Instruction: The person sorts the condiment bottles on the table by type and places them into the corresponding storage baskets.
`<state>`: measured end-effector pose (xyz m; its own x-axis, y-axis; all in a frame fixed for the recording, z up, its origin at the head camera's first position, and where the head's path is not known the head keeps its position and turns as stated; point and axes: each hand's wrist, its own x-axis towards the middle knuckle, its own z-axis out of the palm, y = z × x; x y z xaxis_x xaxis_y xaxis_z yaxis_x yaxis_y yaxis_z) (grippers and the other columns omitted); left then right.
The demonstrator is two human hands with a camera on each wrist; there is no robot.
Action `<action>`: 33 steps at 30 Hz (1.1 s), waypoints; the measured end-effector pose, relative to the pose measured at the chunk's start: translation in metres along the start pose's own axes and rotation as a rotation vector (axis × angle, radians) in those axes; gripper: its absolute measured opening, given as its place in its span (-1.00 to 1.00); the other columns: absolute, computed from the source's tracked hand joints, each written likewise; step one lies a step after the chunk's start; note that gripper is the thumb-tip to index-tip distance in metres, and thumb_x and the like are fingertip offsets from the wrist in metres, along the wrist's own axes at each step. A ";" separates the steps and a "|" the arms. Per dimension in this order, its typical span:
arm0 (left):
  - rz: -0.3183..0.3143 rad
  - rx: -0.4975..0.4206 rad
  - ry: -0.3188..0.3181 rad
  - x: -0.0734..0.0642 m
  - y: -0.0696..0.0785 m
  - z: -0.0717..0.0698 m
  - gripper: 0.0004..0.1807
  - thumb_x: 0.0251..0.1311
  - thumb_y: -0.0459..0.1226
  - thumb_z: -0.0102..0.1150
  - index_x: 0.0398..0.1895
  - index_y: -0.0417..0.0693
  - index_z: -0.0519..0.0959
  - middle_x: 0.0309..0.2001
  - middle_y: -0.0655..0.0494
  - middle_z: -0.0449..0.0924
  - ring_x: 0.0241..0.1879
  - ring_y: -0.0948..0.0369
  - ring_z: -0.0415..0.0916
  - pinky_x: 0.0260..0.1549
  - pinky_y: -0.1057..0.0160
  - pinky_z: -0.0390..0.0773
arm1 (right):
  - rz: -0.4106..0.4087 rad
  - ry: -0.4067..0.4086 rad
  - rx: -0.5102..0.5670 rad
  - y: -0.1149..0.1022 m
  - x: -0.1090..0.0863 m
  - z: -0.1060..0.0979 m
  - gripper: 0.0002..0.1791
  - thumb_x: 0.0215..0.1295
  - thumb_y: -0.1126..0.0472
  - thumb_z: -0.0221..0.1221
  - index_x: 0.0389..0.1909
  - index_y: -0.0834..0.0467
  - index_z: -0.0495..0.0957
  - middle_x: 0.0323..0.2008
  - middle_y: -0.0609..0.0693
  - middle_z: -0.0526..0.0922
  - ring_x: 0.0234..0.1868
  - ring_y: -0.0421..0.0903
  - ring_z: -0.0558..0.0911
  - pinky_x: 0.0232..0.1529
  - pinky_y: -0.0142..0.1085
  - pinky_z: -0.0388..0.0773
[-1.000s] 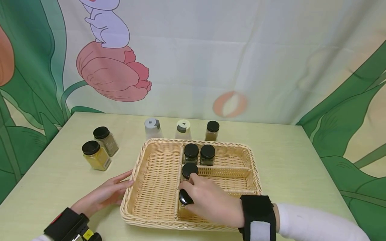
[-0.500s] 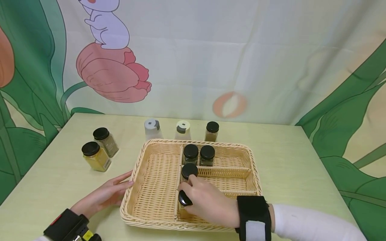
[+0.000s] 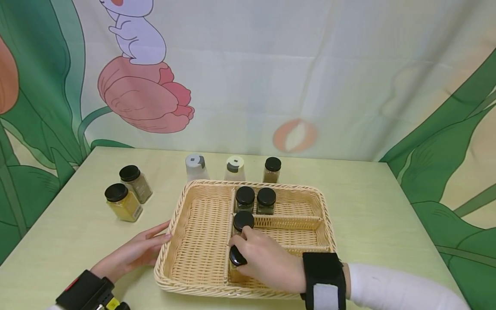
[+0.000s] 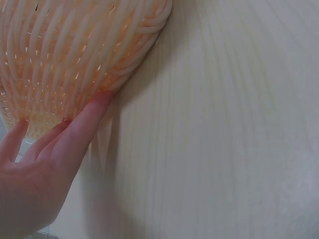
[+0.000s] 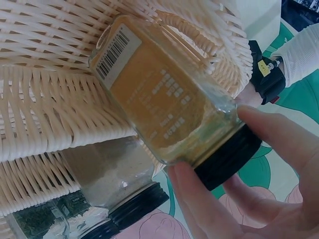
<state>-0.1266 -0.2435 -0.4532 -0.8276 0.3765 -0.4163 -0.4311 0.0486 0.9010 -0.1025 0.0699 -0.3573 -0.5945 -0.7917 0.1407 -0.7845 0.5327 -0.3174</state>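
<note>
At lower centre of the head view, the right hand pinches an orange-filled jar in the wicker basket. At lower left, the left hand touches its side, fingers extended.

You have an ochre-filled jar — black lid, black-and-white barcode | your basket: straw-coloured weave | your table: pale cream-yellow, grained | your backdrop: white — pink flower, green leaves, lavender animal | your right sleeve: white
</note>
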 end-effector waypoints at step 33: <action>-0.019 -0.016 0.008 -0.001 0.002 0.001 -0.26 0.25 -0.11 -0.10 0.32 -0.09 -0.25 0.24 -0.28 0.13 0.05 0.03 0.30 -0.10 -0.21 0.38 | 0.006 -0.018 -0.013 0.004 0.002 0.005 -0.56 -0.08 0.17 0.31 -0.16 0.19 0.41 -0.41 -0.02 0.37 -0.45 -0.23 0.41 -0.45 -0.50 0.44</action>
<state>-0.1266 -0.2429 -0.4511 -0.8222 0.3678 -0.4344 -0.4524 0.0408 0.8909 -0.1060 0.0691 -0.3629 -0.5962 -0.7936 0.1218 -0.7831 0.5414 -0.3059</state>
